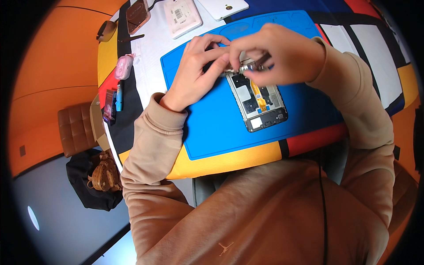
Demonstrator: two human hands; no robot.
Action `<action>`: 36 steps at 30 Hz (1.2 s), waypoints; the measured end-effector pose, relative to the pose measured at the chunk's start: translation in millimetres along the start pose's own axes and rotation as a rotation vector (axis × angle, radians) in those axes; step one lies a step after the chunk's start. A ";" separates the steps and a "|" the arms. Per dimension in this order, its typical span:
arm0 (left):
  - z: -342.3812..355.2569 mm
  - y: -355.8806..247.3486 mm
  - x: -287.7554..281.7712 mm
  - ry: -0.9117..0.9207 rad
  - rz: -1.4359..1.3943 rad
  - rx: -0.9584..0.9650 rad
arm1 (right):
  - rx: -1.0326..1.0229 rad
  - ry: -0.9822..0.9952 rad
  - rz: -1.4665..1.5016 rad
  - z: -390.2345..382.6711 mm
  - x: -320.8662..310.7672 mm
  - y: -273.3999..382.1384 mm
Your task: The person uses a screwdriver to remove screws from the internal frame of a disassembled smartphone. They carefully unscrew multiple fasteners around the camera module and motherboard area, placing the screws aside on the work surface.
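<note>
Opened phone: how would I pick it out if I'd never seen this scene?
Find the large blue mat. On it, reaching out from under the person's right hand in the view, lies the opened phone. Unlike the pale devices beyond the mat, it shows its insides, with a yellow-orange ribbon running lengthwise.

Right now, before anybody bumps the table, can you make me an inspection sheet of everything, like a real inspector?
Surface: blue mat on a colour-block tablecloth.
Things at hand: opened phone on the mat, insides showing.
Clutter: brown phone, pale pink flat device, pink case and blue pen, all off the mat.
Left hand: fingers near the phone's far end; grip hidden.
Right hand: fingers around a shiny metal thing, too blurred to name.
Cables: yellow ribbon inside the phone; black cord down the sweatshirt.
Surroundings: brown padded seat, brown bag.
</note>
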State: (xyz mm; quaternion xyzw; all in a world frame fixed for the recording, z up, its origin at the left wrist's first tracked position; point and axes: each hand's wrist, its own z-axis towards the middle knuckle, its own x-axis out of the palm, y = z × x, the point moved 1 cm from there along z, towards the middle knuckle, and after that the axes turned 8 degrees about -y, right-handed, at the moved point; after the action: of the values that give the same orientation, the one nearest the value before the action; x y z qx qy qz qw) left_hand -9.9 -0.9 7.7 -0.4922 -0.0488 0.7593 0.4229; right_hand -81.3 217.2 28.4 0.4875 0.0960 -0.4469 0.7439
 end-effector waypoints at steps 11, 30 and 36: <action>1.3 3.2 1.7 -0.087 -0.088 -0.165 | 0.129 -0.167 -0.065 -1.2 -2.9 -53.0; -0.2 4.1 2.3 -0.156 0.078 -0.183 | 0.207 -0.214 -0.341 2.4 -14.2 -41.0; -1.4 5.0 2.5 -0.169 0.107 -0.176 | 0.265 -0.101 -0.269 5.1 -24.8 -24.0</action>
State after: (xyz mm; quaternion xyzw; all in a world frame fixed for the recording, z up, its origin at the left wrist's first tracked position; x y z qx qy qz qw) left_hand -12.1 -2.8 2.7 -0.4636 -0.1242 0.8122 0.3316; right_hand -115.4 224.2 30.0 0.5410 0.0631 -0.5747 0.6108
